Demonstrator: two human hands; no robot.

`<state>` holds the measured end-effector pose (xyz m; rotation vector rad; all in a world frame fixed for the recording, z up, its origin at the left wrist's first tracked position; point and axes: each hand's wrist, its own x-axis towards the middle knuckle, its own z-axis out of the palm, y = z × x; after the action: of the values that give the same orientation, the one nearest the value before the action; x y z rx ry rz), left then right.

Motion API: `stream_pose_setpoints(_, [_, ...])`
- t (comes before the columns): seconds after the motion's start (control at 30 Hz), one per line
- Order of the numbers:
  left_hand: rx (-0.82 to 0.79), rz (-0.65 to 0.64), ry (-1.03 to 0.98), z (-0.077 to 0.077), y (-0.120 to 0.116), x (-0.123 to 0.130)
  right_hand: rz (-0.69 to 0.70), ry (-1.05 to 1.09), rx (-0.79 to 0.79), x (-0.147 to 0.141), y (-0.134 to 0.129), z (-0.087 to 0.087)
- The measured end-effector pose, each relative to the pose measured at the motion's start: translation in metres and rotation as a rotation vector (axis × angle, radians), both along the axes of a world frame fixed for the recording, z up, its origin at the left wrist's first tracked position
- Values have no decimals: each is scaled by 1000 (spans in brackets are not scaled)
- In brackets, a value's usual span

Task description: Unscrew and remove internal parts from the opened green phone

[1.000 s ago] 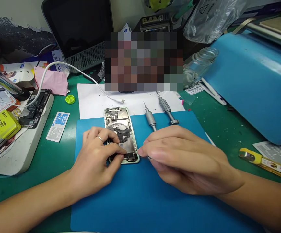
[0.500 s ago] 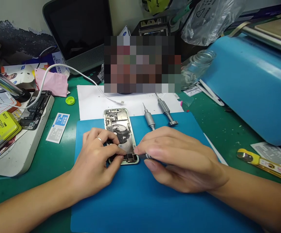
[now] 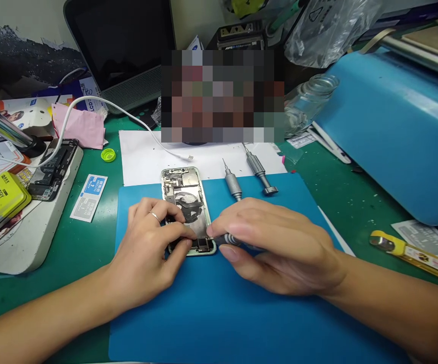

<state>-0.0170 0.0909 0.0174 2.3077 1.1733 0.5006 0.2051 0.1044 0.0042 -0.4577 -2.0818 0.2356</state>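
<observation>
An opened phone [image 3: 203, 222] lies on the blue mat [image 3: 188, 323], its inner parts facing up. My left hand [image 3: 158, 242], with a ring on one finger, rests over the phone's lower left side. Its thumb and index finger are pinched together near the bottom parts; anything between them is too small to make out. From the right, my right hand [image 3: 272, 247] holds a grey screwdriver [image 3: 231, 239], its shaft pointing left at the phone's lower right edge. The screwdriver's tip is hard to see.
Two more grey screwdrivers [image 3: 233, 184] [image 3: 257, 169] lie beyond my right hand. A white cable [image 3: 128, 114] ends on white paper [image 3: 139, 156]. Another opened phone [image 3: 54, 172] is at the left, a yellow cutter [image 3: 411, 253] at the right, a glass jar [image 3: 309, 103] behind.
My right hand has shifted slightly left, and more of the screwdriver shows between its fingers. My left hand keeps nearly the same pose at the phone. The whole view has moved a little.
</observation>
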Motion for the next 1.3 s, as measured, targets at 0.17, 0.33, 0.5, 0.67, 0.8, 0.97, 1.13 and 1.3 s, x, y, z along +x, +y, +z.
stream_pose_setpoints(0.17, [11, 6, -2, 0, -1, 1, 10, -7, -5, 4, -2, 0])
stream_pose_setpoints(0.33, [23, 2, 20, 0, -1, 1, 29, -26, -48, 10, -7, 5])
stream_pose_setpoints(0.5, [36, -7, 28, 0, -1, 1, -6, -45, -54, 9, -9, 5])
stream_pose_setpoints(0.67, [30, -9, 26, 1, -1, 1, -7, -34, 8, 6, -6, 4])
stream_pose_setpoints(0.8, [39, -12, 25, 1, -1, 1, -7, -26, 3, 6, -5, 4])
stream_pose_setpoints(0.97, [37, -15, 22, 0, -2, 0, -5, -33, 3, 7, -4, 5])
stream_pose_setpoints(1.13, [50, -24, 7, -1, -1, 0, -17, -41, 7, 7, -4, 5])
stream_pose_setpoints(1.3, [59, -28, -18, -2, -1, 0, 13, -22, 16, 6, -2, 2])
